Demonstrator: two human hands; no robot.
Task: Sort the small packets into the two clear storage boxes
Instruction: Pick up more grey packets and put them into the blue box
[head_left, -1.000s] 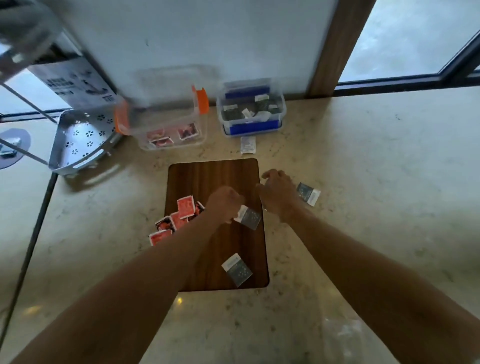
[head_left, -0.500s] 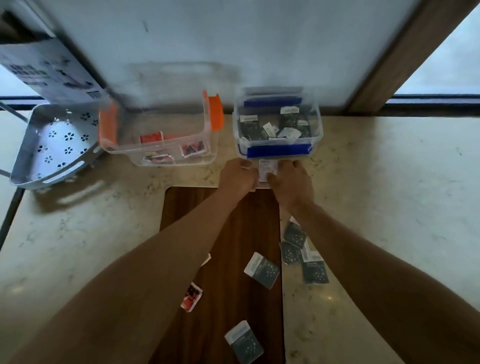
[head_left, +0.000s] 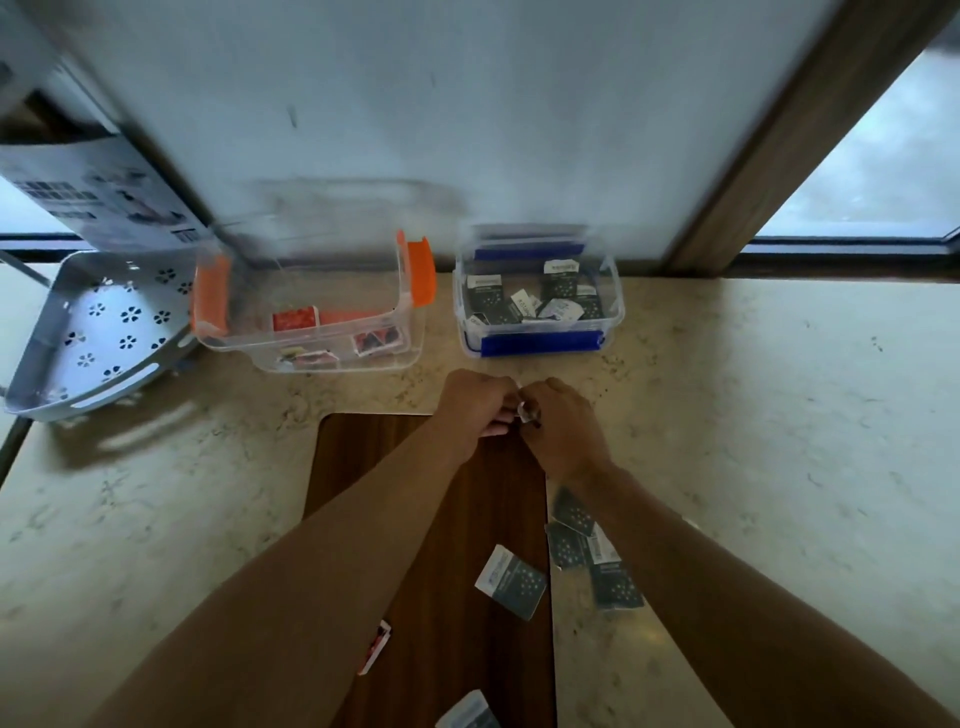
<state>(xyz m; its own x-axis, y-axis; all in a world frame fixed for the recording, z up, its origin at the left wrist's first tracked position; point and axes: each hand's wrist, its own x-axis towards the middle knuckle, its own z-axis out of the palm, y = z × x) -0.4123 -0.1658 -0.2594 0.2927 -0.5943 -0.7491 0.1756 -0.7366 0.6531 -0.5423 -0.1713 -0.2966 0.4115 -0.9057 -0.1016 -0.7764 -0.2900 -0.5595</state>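
Head view shows the left hand (head_left: 475, 402) and right hand (head_left: 563, 426) pinching together one small white-edged packet (head_left: 525, 413) over the beige marble worktop (head_left: 753, 415), just before the blue-latched clear plastic box (head_left: 537, 344) of dark packets, the orange-latched clear box (head_left: 311, 312) further left.

You have 2 clear boxes side by side at the wall: the orange-clipped box (head_left: 311, 317) holds a few red packets (head_left: 296, 318), and the blue-clipped box (head_left: 537, 296) holds a jumble of dark packets (head_left: 558, 283). More dark packets lie loose, 1 (head_left: 511, 581) flat on the wooden board (head_left: 363, 452) and a cluster (head_left: 592, 556) just off its right edge, while a red packet (head_left: 378, 646) peeks out lower down on the board.
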